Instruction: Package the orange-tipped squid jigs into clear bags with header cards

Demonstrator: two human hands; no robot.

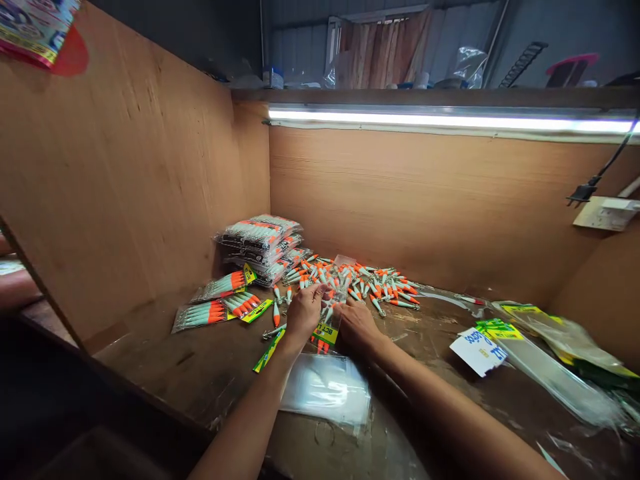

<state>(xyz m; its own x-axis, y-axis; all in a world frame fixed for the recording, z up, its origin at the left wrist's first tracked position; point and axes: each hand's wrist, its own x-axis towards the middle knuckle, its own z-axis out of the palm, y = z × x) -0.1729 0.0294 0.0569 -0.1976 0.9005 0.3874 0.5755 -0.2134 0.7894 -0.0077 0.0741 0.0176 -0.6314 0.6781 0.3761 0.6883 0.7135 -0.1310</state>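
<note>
My left hand point(304, 312) and my right hand point(358, 324) are close together over the near edge of a loose heap of orange-and-white fishing lures point(373, 283). Between them is a clear plastic bag point(331, 319) with a yellow-green label card point(327, 333) and orange lure tips showing at its lower end. Fingers of both hands are closed at the bag's upper part; my own hands partly hide it. Just below lies a stack of flat clear bags point(330, 390). Beside my left wrist rests another yellow-green card point(269, 351).
Stacked packs of lures point(263, 240) stand in the back left corner, with several filled, labelled bags point(200, 313) in front. At right lie a white card point(479, 351), long clear packaging point(555, 373) and yellow-green labels point(500, 329). Wooden panels enclose the worktop under a lit tube point(440, 121).
</note>
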